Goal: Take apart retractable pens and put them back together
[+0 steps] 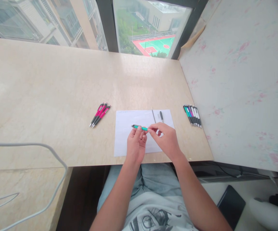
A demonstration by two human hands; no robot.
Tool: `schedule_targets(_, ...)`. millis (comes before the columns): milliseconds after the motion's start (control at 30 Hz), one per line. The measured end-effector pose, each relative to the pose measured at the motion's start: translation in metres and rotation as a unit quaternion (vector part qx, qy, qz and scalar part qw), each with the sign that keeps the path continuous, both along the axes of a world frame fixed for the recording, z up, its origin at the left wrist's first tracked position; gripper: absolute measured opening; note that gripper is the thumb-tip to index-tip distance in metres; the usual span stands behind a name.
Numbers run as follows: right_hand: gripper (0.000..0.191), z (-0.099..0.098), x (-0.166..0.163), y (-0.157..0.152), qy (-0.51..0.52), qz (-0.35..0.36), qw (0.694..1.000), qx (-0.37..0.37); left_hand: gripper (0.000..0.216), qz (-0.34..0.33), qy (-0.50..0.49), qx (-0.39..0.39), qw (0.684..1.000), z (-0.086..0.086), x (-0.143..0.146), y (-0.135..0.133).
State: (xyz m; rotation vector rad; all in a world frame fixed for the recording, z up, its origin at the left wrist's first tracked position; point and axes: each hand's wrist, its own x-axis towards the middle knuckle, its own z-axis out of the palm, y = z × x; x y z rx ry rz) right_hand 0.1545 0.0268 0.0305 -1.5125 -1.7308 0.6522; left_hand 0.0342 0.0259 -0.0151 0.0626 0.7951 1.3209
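Observation:
A green pen barrel (141,128) with a black clip end lies across the fingers of my left hand (136,146), pinched under the thumb. At its right end, the thumb and fingers of my right hand (165,138) close on the barrel; anything small between those fingertips is hidden. Both hands are above a white sheet of paper (123,141). Beyond my right hand, a thin dark pen refill (153,116) and a black pen grip section (161,116) rest on the sheet, apart from each other.
Several pink and black pens (99,115) lie to the left of the paper. A row of several green, purple and white pens (192,115) sits at the right, near the wall (237,83). A pale cable (54,154) loops over the left front. Windows (151,29) border the back.

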Motion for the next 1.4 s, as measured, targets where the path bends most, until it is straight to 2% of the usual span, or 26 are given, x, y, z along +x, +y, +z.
schedule_targets(67,0.013,0.000,0.000,0.000,-0.003,0.002,1.000,0.000,0.015,0.001,-0.015,-0.012,1.000,0.001,0.000,0.001)
schedule_targets(167,0.015,-0.003,0.003,0.000,-0.009,-0.004,1.000,0.004,0.007,0.009,-0.082,-0.069,0.994,0.004,-0.006,0.005)
schedule_targets(233,0.016,-0.010,0.007,0.002,-0.031,-0.033,0.999,0.004,0.014,0.023,-0.138,-0.102,0.985,0.008,-0.011,0.007)
schedule_targets(300,0.016,-0.019,0.013,0.005,-0.073,-0.071,0.995,-0.009,0.021,0.040,-0.172,-0.103,0.979,0.012,-0.016,0.008)
schedule_targets(433,0.015,-0.038,0.024,0.014,-0.177,-0.112,0.975,-0.067,0.017,0.025,-0.158,-0.084,0.984,0.015,-0.019,0.007)
schedule_targets(567,0.015,-0.046,0.026,0.021,-0.247,-0.138,0.955,-0.093,0.012,0.026,-0.118,-0.076,0.990,0.010,-0.020,0.007)
schedule_targets(700,0.017,-0.043,0.020,0.029,-0.291,-0.141,0.939,-0.115,0.014,0.025,-0.071,-0.060,0.995,-0.002,-0.022,0.009)
schedule_targets(800,0.020,-0.039,0.012,0.036,-0.322,-0.131,0.930,-0.123,0.005,0.008,-0.042,-0.011,0.999,-0.012,-0.023,0.008)
schedule_targets(900,0.021,-0.037,0.005,0.043,-0.355,-0.124,0.917,-0.135,0.016,-0.009,-0.030,0.032,0.999,-0.018,-0.022,0.006)
schedule_targets(1133,0.018,-0.038,-0.002,0.049,-0.401,-0.117,0.895,-0.157,0.024,-0.031,-0.011,0.046,0.998,-0.019,-0.022,0.006)
schedule_targets(1400,0.025,-0.034,-0.006,0.055,-0.424,-0.084,0.884,-0.180,0.020,-0.006,-0.080,0.038,0.996,-0.020,-0.022,0.006)
